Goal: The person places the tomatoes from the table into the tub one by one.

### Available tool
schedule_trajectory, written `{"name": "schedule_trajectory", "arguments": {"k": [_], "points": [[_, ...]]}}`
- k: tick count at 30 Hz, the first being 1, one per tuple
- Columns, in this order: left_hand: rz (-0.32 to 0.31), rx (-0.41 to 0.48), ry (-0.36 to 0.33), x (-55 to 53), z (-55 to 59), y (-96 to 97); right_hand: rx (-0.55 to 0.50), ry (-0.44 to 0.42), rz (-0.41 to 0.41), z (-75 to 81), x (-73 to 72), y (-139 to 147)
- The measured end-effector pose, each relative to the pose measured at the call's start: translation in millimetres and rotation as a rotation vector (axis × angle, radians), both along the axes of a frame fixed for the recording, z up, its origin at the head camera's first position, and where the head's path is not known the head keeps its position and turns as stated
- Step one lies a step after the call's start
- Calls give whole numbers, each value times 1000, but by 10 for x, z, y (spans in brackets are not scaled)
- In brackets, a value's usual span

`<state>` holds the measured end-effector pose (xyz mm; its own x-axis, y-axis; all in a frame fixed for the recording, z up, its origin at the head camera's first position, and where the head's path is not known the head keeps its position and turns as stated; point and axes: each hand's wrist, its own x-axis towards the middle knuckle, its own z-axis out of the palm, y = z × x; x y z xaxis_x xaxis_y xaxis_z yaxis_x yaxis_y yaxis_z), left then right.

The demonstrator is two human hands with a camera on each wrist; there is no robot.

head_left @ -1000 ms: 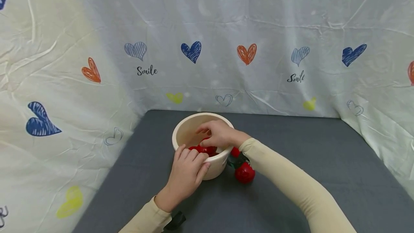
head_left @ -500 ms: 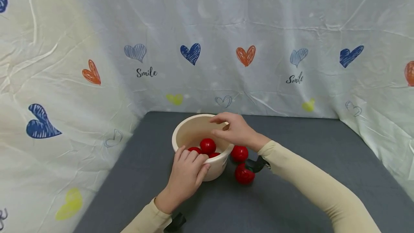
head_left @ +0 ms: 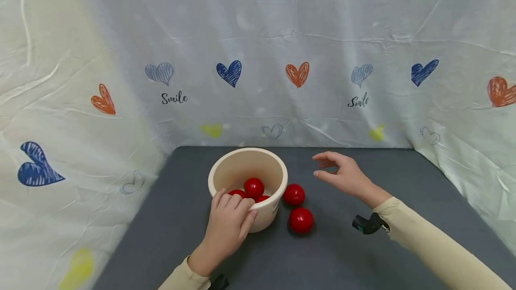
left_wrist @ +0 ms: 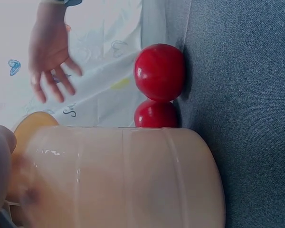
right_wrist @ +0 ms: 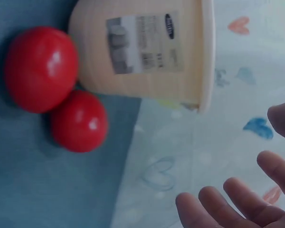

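A cream plastic bucket (head_left: 251, 164) stands on the dark table, tilted slightly toward me, with several glossy red balls (head_left: 254, 188) inside. My left hand (head_left: 227, 225) grips its near rim, fingers hooked over the edge and thumb on the outer side. Two more red balls lie on the table just right of the bucket, a nearer ball (head_left: 300, 220) and a farther ball (head_left: 294, 194). To their right, my right hand (head_left: 344, 176) hovers with fingers spread and nothing held; its fingers also show in the right wrist view.
The grey table (head_left: 363, 249) extends around the bucket. A white curtain (head_left: 258, 26) printed with hearts hangs behind and along the sides. A printed label (right_wrist: 145, 42) sits on the bucket's right side. Dark wrist cameras hang under both sleeves.
My right hand has come out of the bucket, leaving a red ball inside, and moved right past the two balls on the table. The left hand keeps its grip on the rim.
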<state>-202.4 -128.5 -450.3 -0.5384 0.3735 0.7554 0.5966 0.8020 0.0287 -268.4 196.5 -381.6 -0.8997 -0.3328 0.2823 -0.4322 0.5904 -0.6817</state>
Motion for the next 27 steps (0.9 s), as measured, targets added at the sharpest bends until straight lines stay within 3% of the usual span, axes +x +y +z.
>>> {"name": "schedule_trajectory", "arguments": {"k": [11,22,27], "points": [[4,0,-3,27,-3,-11,-55,-109,70,-547,92,104],[12,-6,-9,27,17,-14,-27,-217,222,-869,141,-100],[14,-9,-4,27,15,-21,26,-194,254,-992,168,-194]]}}
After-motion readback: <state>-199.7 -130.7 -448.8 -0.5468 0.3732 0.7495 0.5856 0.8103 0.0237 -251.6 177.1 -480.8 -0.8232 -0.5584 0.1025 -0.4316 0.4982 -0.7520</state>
